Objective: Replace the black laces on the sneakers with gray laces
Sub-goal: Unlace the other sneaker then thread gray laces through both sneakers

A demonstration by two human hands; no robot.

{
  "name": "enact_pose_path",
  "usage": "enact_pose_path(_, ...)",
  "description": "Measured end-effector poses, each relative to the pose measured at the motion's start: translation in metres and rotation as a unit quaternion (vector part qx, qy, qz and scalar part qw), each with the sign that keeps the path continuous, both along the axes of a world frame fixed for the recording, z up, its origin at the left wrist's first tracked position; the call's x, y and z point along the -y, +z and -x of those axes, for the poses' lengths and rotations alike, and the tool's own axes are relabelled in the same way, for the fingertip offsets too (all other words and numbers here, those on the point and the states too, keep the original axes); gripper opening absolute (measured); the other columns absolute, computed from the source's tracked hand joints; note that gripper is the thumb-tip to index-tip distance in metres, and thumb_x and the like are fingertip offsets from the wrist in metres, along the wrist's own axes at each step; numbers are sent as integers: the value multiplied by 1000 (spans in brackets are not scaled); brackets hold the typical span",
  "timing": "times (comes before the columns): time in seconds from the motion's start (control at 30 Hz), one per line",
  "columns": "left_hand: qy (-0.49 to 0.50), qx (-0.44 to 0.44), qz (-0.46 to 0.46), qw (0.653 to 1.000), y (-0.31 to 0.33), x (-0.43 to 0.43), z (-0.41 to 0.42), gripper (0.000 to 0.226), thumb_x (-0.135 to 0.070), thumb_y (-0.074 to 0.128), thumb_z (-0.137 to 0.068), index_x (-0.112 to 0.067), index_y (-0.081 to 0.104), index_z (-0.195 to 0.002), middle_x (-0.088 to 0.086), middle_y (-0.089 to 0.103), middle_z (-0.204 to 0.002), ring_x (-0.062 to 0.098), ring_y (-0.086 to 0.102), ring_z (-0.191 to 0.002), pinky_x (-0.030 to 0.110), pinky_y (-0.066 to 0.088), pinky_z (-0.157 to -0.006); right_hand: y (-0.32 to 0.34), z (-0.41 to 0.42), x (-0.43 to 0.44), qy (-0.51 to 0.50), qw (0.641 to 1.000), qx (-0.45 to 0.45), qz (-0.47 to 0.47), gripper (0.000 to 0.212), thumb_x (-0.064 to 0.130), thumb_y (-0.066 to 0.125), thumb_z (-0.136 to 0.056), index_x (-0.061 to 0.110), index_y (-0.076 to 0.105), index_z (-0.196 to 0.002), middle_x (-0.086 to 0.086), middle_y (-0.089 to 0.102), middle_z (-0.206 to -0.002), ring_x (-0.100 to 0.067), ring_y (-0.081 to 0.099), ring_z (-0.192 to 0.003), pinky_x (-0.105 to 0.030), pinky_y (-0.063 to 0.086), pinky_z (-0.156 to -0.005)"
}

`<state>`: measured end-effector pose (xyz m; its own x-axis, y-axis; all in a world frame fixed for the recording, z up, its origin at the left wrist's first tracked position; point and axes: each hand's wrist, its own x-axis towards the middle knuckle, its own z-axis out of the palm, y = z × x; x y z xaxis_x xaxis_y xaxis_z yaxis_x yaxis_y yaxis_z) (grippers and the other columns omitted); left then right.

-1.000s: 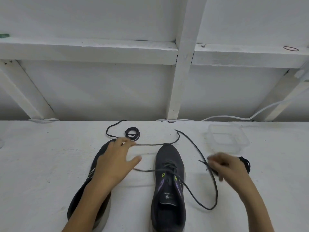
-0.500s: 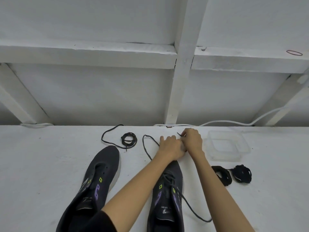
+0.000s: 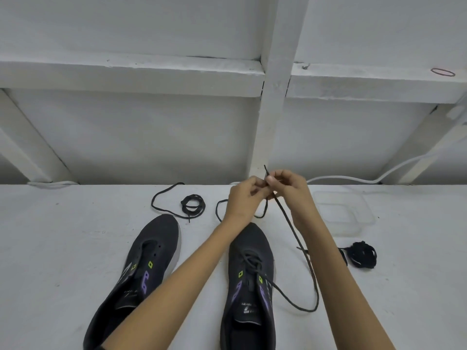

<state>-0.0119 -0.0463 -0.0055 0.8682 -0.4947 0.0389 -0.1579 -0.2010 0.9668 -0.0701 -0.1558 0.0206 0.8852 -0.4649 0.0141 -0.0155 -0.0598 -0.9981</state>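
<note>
White table (image 3: 63, 248), left hand (image 3: 243, 200) and right hand (image 3: 290, 188) both pinching dark lace (image 3: 307, 310), raised beyond laced sneaker (image 3: 250, 248) toe

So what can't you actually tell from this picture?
All in the head view:
1. What is being done with the lace ends: the fingers of the left hand and right hand cover them.
2. The heels: the left forearm hides the left shoe heel, and the bottom edge cuts off the right shoe heel.
3. Whether this lace is black or gray: too thin and dim.
4. Anything inside the clear container: too faint.
</note>
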Motion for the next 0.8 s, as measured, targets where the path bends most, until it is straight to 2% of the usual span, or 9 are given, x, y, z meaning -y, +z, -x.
enact_pose_path(0.07, -19, -32, 92, 995, 16, -21, 8, 7, -9, 65, -90, -3, 67, -90, 12, 73, -78, 20, 70, -71, 32, 57, -80, 15, 18, -7, -26, 998, 45, -26, 7, 6, 60, -93, 10, 63, -88, -3, 66, -80, -12, 60, -74, -20, 48, -68)
enact_pose_path(0.13, -11, -46, 144, 988, 27, -48, 18, 8, -3, 60, -92, -6, 67, -94, 9, 71, -76, 20, 65, -62, 29, 57, -71, 22, 41, -15, -38, 994, 79, -72, 7, 2, 60, -91, 8, 64, -90, -5, 69, -81, -15, 61, -75, -21, 50, -72)
enact_pose_path(0.23, 8, -61, 125, 990, 28, -90, 30, 17, -7, 55, -96, -13, 66, -108, 3, 67, -77, 13, 47, -45, 26, 48, -51, 14, 84, -29, 13, 996, 47, -74, 13, -2, 62, -88, 7, 70, -91, -10, 68, -75, -18, 56, -62, -23, 50, -62)
enact_pose_path(0.3, 12, -66, 75, 995, 24, -112, 38, 17, -15, 56, -97, -20, 70, -105, -3, 63, -74, 7, 35, -43, 20, 35, -44, -3, 110, -40, 62, 997, -25, -46, 13, 1, 67, -85, 10, 76, -87, -11, 64, -69, -16, 48, -55, -21, 41, -53)
enact_pose_path(0.4, 6, -23, 4, 1000, 14, -133, 51, 16, -20, 60, -94, -21, 76, -94, -7, 61, -69, 2, 39, -45, 11, 31, -48, -31, 137, -52, 79, 990, -120, -4, 8, 5, 76, -80, 12, 77, -75, -1, 59, -59, -10, 41, -52, -15, 33, -51)
enact_pose_path(0.47, -5, -8, -28, 1000, 7, -141, 59, 13, -22, 64, -91, -24, 77, -90, -6, 70, -75, 3, 39, -49, 12, 30, -50, -46, 145, -54, 57, 988, -141, 32, 11, 7, 78, -78, 15, 78, -71, 3, 63, -60, -8, 40, -53, -14, 35, -53)
enact_pose_path(0.57, -21, -17, -59, 998, -4, -148, 67, 11, -21, 70, -87, -28, 79, -88, -14, 75, -85, 6, 30, -48, 12, 32, -51, -56, 149, -54, 37, 986, -148, 68, 14, 10, 77, -80, 21, 78, -72, 2, 72, -70, -10, 49, -57, -19, 42, -59)
enact_pose_path(0.67, -30, -9, -87, 996, -9, -148, 72, 12, -22, 75, -83, -32, 79, -87, -16, 74, -83, 5, 31, -46, 14, 36, -53, -57, 147, -53, 36, 984, -138, 104, 17, 8, 76, -82, 22, 76, -72, 1, 72, -74, -18, 62, -66, -23, 48, -65)
enact_pose_path(0.8, -40, 16, -121, 992, -11, -148, 74, 14, -22, 75, -83, -35, 78, -85, -21, 73, -83, 1, 45, -50, 11, 38, -59, -53, 142, -53, 57, 966, -135, 213, 21, 7, 73, -81, 25, 71, -71, 10, 66, -73, -6, 59, -66, -13, 43, -61)
